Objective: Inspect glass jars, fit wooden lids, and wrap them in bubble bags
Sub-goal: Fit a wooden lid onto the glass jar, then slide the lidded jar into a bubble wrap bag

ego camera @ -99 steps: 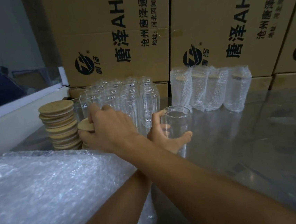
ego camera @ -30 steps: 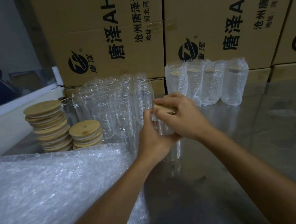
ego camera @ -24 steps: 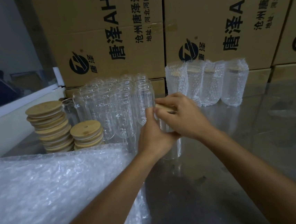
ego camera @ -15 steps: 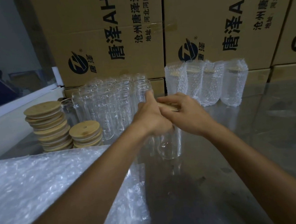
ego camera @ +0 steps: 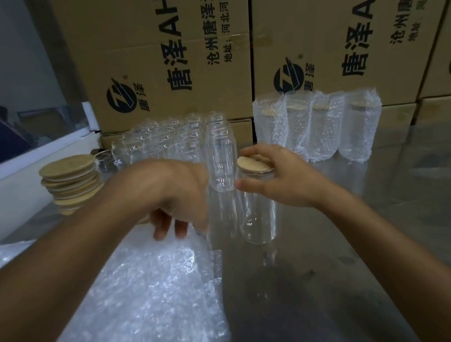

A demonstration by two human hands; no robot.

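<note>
A clear glass jar (ego camera: pixel 256 220) stands on the steel table with a wooden lid (ego camera: pixel 254 164) on its mouth. My right hand (ego camera: pixel 280 179) grips the lidded top, fingers over the rim and thumb against the glass. My left hand (ego camera: pixel 176 192) hangs over the stack of bubble bags (ego camera: pixel 138 303) at the near left, its fingertips at the stack's far edge; whether it touches is unclear. A block of several empty jars (ego camera: pixel 172 140) stands behind. Several wrapped jars (ego camera: pixel 319 128) line the back right.
A stack of wooden lids (ego camera: pixel 71 183) sits at the left by a white ledge (ego camera: pixel 25 168). Cardboard boxes (ego camera: pixel 169 52) form a wall behind everything. The steel table (ego camera: pixel 388 210) stretches to the right and front.
My left hand has let go of the jar and lid and swung left and down to the bubble bags. The lid now sits flat on the jar under my right hand.
</note>
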